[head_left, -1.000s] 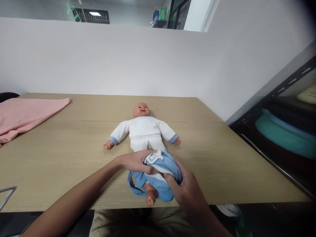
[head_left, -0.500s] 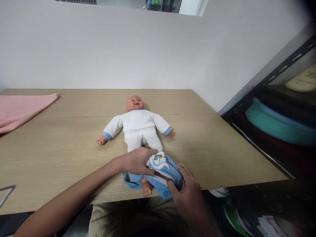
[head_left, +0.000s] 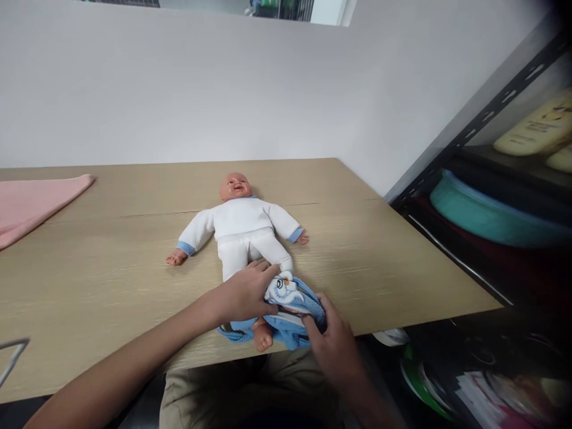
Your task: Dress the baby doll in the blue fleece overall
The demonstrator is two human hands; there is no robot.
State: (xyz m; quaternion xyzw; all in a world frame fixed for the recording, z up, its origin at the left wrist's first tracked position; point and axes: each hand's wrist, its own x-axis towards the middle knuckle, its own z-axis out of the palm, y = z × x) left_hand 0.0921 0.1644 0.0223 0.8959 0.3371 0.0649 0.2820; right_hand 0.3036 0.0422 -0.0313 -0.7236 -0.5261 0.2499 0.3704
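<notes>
A baby doll [head_left: 243, 214] in white clothes with blue cuffs lies on its back, head away from me, feet toward the table's near edge. Around its lower legs is a blue doll garment [head_left: 292, 330] with a white embroidered animal face. My left hand [head_left: 252, 292] lies over the doll's legs, its thumb and fingers closed on the garment's upper edge. On the garment's right side, my right hand [head_left: 330, 336] grips the cloth between thumb and fingers. One bare doll foot [head_left: 262, 336] sticks out below the cloth; the other foot is hidden.
The wooden table [head_left: 111, 256] meets a white wall at the back. A folded pink cloth [head_left: 36, 202] lies at the far left. At the near left edge is a bent metal wire [head_left: 15, 357]. On the right, a dark shelf holds a teal basin [head_left: 487, 217] and yellowish bottles [head_left: 531, 134].
The camera view has shifted slightly. Both hands stay on the garment, and the right hand has moved a little upward with its side of the cloth.
</notes>
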